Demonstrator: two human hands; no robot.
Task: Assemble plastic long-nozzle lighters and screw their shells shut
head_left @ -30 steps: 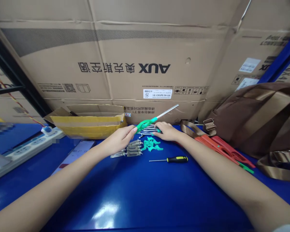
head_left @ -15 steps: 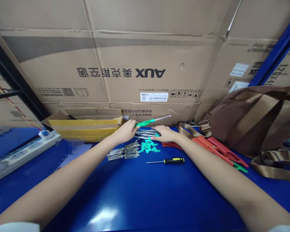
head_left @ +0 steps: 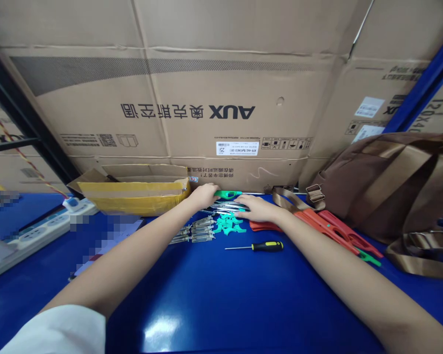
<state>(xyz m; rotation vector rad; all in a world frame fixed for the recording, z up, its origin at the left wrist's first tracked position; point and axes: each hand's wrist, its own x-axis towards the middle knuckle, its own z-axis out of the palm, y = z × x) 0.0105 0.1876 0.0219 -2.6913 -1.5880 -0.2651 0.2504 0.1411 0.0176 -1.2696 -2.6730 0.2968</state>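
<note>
My left hand (head_left: 204, 195) is closed on the green-handled tool (head_left: 227, 194), which lies low and level against the foot of the big cardboard box. Just to its right, my right hand (head_left: 256, 208) rests palm down with fingers stretched over a bundle of thin metal rods (head_left: 225, 205). In front of both hands lie small green plastic pieces (head_left: 227, 224) and a row of clear metal-tipped parts (head_left: 197, 232). A black and yellow screwdriver (head_left: 260, 246) lies on the blue table nearer to me.
Red and orange tools (head_left: 330, 227) lie right of my right hand, beside a brown bag (head_left: 387, 182) with straps. An open yellow-taped carton (head_left: 133, 194) and a white power strip (head_left: 33, 231) sit at the left. Large cardboard boxes (head_left: 192, 98) wall off the back.
My left hand has lowered the green-handled tool from a raised slant to level at the back of the table. My right hand stayed on the rods.
</note>
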